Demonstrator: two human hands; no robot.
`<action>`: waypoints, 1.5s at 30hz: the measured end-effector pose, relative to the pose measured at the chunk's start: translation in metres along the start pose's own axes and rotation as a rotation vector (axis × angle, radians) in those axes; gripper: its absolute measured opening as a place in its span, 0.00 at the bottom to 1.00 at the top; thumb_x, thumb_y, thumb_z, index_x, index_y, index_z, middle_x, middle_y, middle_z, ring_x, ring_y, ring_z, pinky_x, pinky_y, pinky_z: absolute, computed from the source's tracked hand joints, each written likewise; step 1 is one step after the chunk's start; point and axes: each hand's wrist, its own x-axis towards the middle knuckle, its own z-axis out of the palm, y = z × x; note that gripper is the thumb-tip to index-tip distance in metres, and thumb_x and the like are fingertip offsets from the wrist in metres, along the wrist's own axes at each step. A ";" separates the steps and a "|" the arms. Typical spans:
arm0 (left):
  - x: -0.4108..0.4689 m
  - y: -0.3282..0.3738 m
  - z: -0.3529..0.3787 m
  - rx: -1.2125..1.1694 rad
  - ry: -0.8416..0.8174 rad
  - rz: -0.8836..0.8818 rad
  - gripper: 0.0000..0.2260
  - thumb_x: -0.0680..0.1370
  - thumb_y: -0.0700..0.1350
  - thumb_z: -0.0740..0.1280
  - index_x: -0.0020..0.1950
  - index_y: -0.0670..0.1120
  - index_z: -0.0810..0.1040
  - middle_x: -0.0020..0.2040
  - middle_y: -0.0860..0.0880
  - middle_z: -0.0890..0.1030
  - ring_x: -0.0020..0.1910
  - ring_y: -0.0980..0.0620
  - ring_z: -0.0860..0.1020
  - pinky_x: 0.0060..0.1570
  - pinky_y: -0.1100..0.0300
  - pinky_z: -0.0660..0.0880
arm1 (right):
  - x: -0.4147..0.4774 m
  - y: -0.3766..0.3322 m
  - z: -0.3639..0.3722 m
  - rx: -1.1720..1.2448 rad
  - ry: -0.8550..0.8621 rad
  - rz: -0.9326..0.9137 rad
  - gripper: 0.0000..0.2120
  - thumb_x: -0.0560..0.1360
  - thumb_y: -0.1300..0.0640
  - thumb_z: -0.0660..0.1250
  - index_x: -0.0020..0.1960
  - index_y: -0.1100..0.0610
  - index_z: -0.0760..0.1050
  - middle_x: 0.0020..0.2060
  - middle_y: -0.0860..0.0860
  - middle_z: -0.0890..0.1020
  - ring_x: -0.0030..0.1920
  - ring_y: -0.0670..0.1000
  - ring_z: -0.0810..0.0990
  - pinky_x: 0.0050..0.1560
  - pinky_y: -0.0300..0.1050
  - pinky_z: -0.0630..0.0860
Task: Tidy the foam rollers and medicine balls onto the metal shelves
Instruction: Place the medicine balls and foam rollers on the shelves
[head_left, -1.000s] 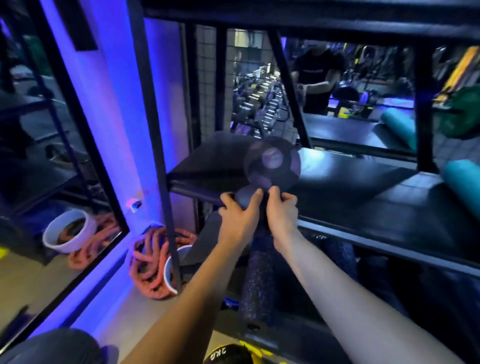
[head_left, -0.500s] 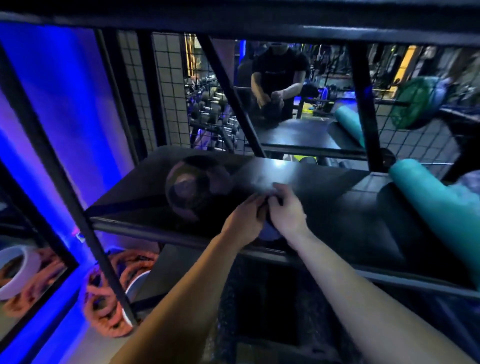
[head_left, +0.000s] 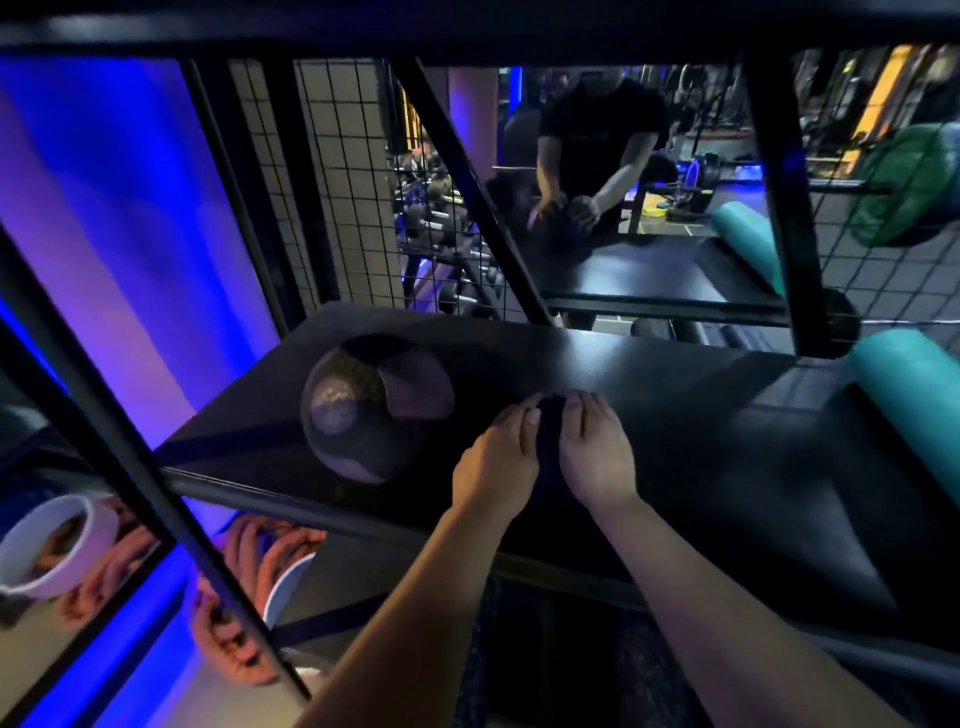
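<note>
- Setting: a gym in blue-violet light; a mirror (head_left: 691, 135) behind the rack doubles the shelf and a person's arms
- Far left, low: white tub (head_left: 47, 545) and coiled orange rope (head_left: 249, 587), thick and soft-looking; no part of our job
- Metal shelf (head_left: 649, 374): flat matt black deck, rounded front rail, slanted black posts, wire-grid back panel (head_left: 343, 182)
- Medicine ball (head_left: 376, 408): already on the deck, left part, near the front rail; round and panelled, with a grainy skin in grey and dark patches; just beside the hands, not touching them
- Left hand (head_left: 493, 467): fingers curled onto the left flank of the dark foam roller (head_left: 548, 447)
- Dark foam roller: clamped between our two hands over the front half of the deck; black, only a narrow strip shows, so we cannot tell its full shape or how much of it rests on the deck
- Right hand (head_left: 597, 457): matching grip on the right flank, close to the left hand
- Step in hand, as we judge it: seating this roller. We would hold both hands level and slide it well back from the rail. We would leave a gap so the ball is not nudged, and let go only once it lies flat, since cylinders roll
- Teal foam roller (head_left: 914, 410): far right on the same deck; a smooth foam cylinder lying front to back, well apart from the hands
</note>
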 end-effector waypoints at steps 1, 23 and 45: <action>0.002 0.001 0.003 -0.003 0.001 0.002 0.18 0.85 0.59 0.51 0.74 0.64 0.69 0.73 0.63 0.73 0.69 0.52 0.75 0.66 0.53 0.73 | 0.001 0.003 0.002 -0.018 0.022 -0.015 0.26 0.80 0.49 0.45 0.64 0.59 0.76 0.60 0.56 0.80 0.62 0.57 0.76 0.66 0.51 0.71; -0.164 -0.102 -0.115 -0.132 0.373 -0.016 0.07 0.77 0.52 0.64 0.47 0.51 0.79 0.36 0.51 0.82 0.41 0.47 0.81 0.41 0.53 0.75 | -0.120 -0.095 -0.001 -0.670 0.403 -0.362 0.18 0.69 0.58 0.63 0.59 0.56 0.75 0.49 0.60 0.76 0.47 0.63 0.76 0.45 0.55 0.71; -0.530 -0.562 -0.130 -0.413 -0.341 -1.167 0.11 0.83 0.45 0.66 0.65 0.46 0.76 0.54 0.40 0.83 0.41 0.48 0.80 0.33 0.60 0.74 | -0.644 -0.017 0.338 -0.488 -0.833 0.729 0.23 0.77 0.50 0.66 0.70 0.53 0.69 0.71 0.58 0.69 0.72 0.62 0.67 0.67 0.54 0.70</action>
